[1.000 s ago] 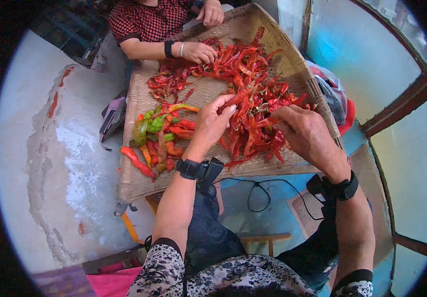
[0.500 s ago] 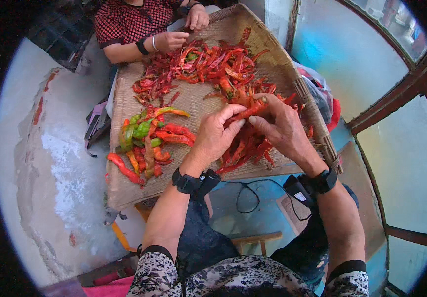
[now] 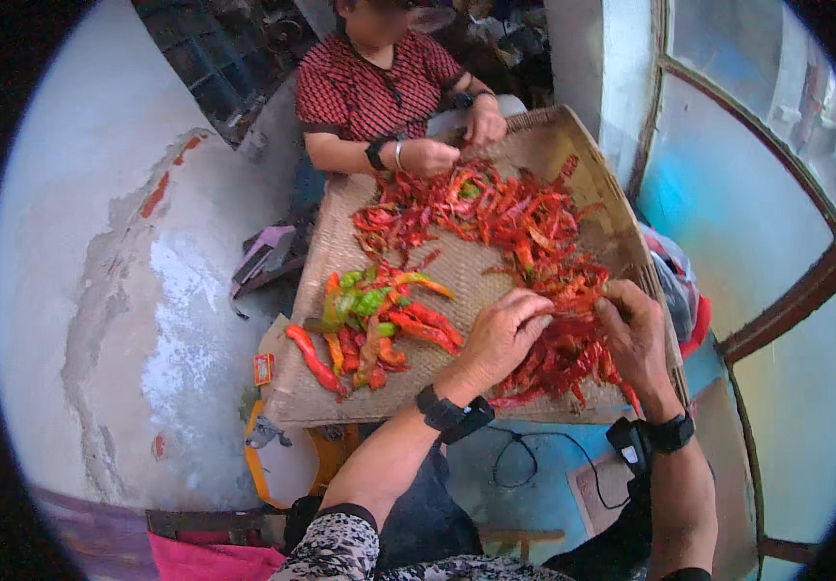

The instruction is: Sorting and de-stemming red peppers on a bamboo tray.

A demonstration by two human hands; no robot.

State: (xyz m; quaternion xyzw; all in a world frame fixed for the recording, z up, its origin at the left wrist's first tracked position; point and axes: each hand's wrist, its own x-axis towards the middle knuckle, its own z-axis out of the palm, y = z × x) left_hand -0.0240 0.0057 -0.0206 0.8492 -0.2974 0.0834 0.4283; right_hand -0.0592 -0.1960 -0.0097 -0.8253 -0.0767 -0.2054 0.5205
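Note:
A pile of dried red chili peppers (image 3: 573, 358) lies at the right side of a woven tray (image 3: 476, 266). Over its left edge hovers my left hand (image 3: 507, 334), fingers curled and pressed together. Opposite it, above the right edge, my right hand (image 3: 634, 329) pinches thumb against forefinger. Reddish peppers lie between and behind the fingertips, so whatever either hand holds cannot be told from the pile. Left of my left hand is a heap of fresher chili peppers (image 3: 369, 302), green, orange and red.
A co-worker (image 3: 369, 97) in a red patterned top sits across the tray, both hands over more red chilies (image 3: 466, 198). Framed window panes (image 3: 728, 184) rise at the right. A black cable (image 3: 534, 465) hangs below the tray. A pink cloth (image 3: 210, 557) lies lower left.
The view has shifted, showing more of the co-worker. My hands have moved apart; the red chili pepper held between them before no longer stands out.

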